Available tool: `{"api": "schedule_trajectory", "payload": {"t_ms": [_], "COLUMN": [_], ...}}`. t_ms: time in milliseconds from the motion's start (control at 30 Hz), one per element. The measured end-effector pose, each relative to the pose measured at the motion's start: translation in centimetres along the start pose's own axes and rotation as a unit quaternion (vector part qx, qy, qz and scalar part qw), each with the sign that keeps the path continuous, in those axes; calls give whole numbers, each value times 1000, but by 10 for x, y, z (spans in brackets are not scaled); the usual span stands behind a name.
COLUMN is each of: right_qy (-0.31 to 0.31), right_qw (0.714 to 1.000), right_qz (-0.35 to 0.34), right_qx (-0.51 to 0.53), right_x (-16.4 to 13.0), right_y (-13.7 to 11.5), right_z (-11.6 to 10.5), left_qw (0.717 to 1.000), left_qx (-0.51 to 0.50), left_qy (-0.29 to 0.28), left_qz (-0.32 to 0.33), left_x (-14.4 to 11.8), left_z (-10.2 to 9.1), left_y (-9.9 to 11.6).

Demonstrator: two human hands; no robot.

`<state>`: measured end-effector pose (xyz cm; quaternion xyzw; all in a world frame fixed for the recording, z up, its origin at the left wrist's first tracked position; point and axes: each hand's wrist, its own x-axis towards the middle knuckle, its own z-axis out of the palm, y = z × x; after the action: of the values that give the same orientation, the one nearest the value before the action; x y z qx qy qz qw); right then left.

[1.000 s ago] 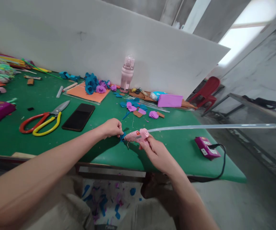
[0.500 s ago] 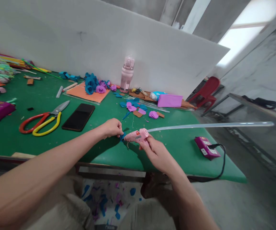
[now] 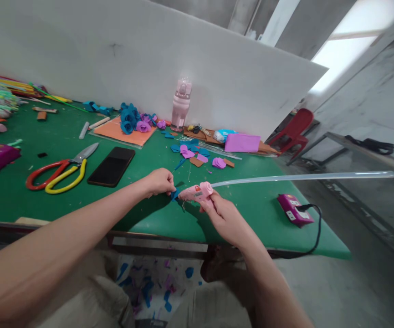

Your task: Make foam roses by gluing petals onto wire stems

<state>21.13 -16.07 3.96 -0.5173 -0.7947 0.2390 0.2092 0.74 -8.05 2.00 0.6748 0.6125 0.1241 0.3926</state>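
Note:
Near the front middle of the green table point(image 3: 142, 214), my left hand point(image 3: 161, 182) pinches a small blue paper piece point(image 3: 174, 195); its exact shape is partly hidden by the fingers. My right hand point(image 3: 219, 212) is wrapped around the handle of a pink glue gun point(image 3: 196, 193). Its nozzle points left and meets or nearly meets the blue piece; which of the two I cannot tell. From the gun's back, a long clear glue stick point(image 3: 285, 179) sticks out to the right. Loose blue and purple petals point(image 3: 185, 151) lie just beyond my hands.
Scissors point(image 3: 70, 168) and a black phone point(image 3: 112, 166) lie left of my hands. Blue paper roses point(image 3: 128, 119) rest on an orange sheet point(image 3: 115, 132) at the back. A pink bottle point(image 3: 181, 105) stands against the white board. A purple power socket point(image 3: 295, 210) with a black cord sits right.
Almost nothing differs. The glue gun and my right hand have shifted very slightly right; my left hand keeps its pinch on the blue piece.

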Motion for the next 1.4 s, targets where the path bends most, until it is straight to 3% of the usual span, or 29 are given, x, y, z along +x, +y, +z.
{"api": "schedule_trajectory", "payload": {"t_ms": [1400], "right_qy": [37], "right_qw": [998], "right_qz": [28], "right_qx": [30], "right_x": [-6], "right_y": [6], "right_z": [-12], "left_qw": [1000], "left_qx": [3], "left_qy": [-10], "left_qz": [0], "left_x": [2], "left_z": [0], "left_y": [-3]}}
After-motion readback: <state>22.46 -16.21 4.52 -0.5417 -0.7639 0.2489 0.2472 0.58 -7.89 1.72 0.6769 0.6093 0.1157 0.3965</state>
